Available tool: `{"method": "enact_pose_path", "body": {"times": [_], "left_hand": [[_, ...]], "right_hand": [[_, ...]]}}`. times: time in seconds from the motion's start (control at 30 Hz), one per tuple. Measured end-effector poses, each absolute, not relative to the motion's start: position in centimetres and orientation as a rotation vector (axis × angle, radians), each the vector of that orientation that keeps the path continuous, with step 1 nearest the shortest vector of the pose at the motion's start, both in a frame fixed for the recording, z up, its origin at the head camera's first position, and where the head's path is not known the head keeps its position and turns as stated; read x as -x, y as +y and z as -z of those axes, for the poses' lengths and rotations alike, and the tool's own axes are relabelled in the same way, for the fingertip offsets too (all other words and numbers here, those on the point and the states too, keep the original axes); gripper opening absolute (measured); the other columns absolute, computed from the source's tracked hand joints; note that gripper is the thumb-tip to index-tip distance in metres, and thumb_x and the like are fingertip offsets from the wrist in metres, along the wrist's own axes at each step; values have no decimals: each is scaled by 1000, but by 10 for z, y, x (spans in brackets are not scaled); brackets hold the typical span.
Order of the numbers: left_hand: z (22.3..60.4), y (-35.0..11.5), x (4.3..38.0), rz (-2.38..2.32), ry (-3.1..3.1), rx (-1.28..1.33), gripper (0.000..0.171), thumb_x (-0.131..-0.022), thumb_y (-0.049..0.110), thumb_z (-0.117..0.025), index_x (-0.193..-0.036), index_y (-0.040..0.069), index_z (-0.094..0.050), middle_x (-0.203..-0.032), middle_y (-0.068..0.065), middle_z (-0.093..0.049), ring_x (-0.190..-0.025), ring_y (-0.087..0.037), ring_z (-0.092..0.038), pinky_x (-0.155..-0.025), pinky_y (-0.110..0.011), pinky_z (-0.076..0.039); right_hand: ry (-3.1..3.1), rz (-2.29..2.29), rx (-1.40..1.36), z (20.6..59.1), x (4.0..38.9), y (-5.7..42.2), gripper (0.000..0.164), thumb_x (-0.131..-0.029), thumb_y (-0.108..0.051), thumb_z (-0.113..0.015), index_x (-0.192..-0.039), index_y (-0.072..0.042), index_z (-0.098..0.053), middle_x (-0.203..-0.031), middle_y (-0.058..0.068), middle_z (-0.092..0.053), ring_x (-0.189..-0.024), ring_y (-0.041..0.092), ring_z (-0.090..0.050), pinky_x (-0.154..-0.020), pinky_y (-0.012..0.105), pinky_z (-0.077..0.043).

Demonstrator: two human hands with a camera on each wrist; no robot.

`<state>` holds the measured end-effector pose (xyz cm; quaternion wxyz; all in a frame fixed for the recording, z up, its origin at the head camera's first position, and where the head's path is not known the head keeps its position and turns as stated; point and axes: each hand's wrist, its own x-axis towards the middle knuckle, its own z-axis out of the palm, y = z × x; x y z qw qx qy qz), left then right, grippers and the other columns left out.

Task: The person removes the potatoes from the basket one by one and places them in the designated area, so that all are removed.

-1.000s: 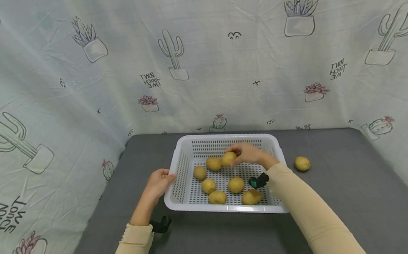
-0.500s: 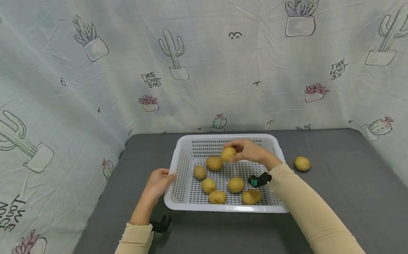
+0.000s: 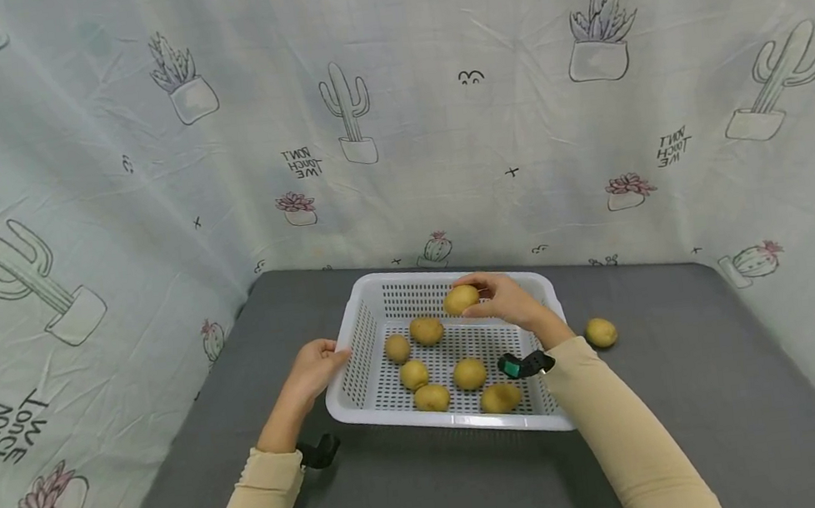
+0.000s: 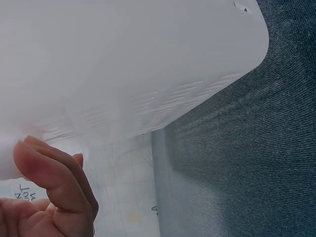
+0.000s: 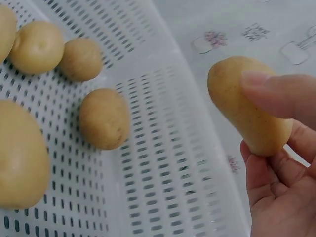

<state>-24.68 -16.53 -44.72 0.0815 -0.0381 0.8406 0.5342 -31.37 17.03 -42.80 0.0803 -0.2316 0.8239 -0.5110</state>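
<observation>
A white plastic basket (image 3: 359,318) with slotted walls and floor sits on the dark grey table. My left hand (image 3: 313,370) grips its left rim; in the left wrist view the curled fingers (image 4: 54,173) show beneath the rim. Between thumb and fingers, my right hand (image 3: 507,301) holds a yellow potato (image 3: 461,300), raised over the basket's far side. The right wrist view shows this potato (image 5: 247,103) pinched with the thumb on top. Several more potatoes lie on the basket floor, among them one (image 3: 427,330) near the far wall and one (image 3: 500,398) near the front wall.
A single potato (image 3: 601,332) lies on the table (image 3: 680,391) to the right of the basket. Behind and beside the table hangs a pale curtain (image 3: 430,117) printed with cacti. Black wrist cameras (image 3: 320,452) are strapped to both wrists.
My right hand has lifted its potato up off the basket floor, away from the neighbouring potato, and slightly to the right. The left hand stays on the rim.
</observation>
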Motion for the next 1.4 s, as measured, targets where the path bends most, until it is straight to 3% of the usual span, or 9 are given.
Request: {"method": "enact_pose_path", "body": {"times": [0.2, 0.53, 0.9, 1.13, 1.4], "left_hand": [[446, -167, 247, -1598, 2506, 124, 31, -95, 14, -54, -116, -10, -52, -102, -25, -66, -82, -23, -67, -68, -35, -54], [447, -169, 249, -1646, 2485, 79, 33, -95, 11, -53, -119, -12, -50, -100, -27, -66, -80, -26, -69, -66, -35, -55], [447, -167, 248, -1635, 2470, 103, 34, -96, 13, -53, -119, -11, -50, -101, -26, -66, -79, -22, -68, -67, -35, -54], [444, -168, 249, -1627, 2472, 104, 35, -96, 13, -53, -120, -12, -49, -103, -27, -65, -80, -23, -67, -68, -35, -54], [447, -167, 249, -1622, 2475, 99, 35, -96, 14, -53, -119, -11, -50, -103, -26, -65, -81, -23, -67, -68, -35, -54]], "right_hand": [[2425, 1603, 684, 416, 301, 175, 57, -84, -12, -72, -135, -2, -49, -125, 18, -54, -104, 27, -55, -83, 35, -48], [2447, 1661, 702, 401, 287, 185, 57, -85, -11, -71, -136, -1, -48, -131, 17, -52, -104, 22, -55, -79, 30, -50], [2606, 1700, 689, 401, 264, 228, 53, -86, -6, -68, -134, 3, -47, -126, 19, -53, -98, 5, -55, -79, 21, -48], [2644, 1809, 591, 399, 245, 258, 53, -87, -7, -67, -134, 5, -46, -110, -9, -56, -90, 5, -57, -72, 19, -49], [2603, 2065, 416, 408, 231, 284, 48, -86, -1, -67, -131, -8, -54, -112, -9, -56, -94, 2, -57, -75, 12, -47]]}}
